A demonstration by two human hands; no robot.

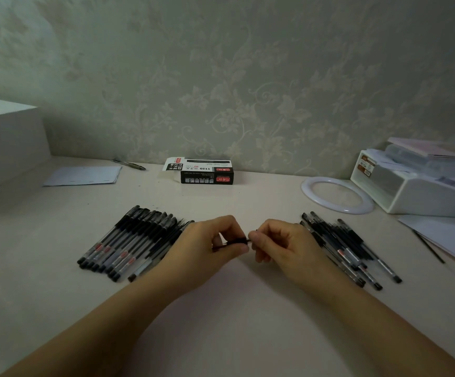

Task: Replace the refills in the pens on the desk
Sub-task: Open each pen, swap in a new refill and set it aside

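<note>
While a slim black plastic pen [235, 242] was pinched between the left hand [210, 244] and right hand [284, 246] above the pale desk [220, 308], mid-way between its side edges, it was judged light, stiff, slippery; best gripped near both ends.

Your arms are bare all the way in, no sleeves anywhere from the bottom corners of the shot up to the wrists. Nothing on either wrist, no watch, no band, no bracelet. Your left hand [207, 242] has no rings that I can make out, and same deal for your right hand [283, 244]. No gloves, just bare fingers. Nails look short and plain where they show, though it's a bit dim and soft to tell much more.
</note>
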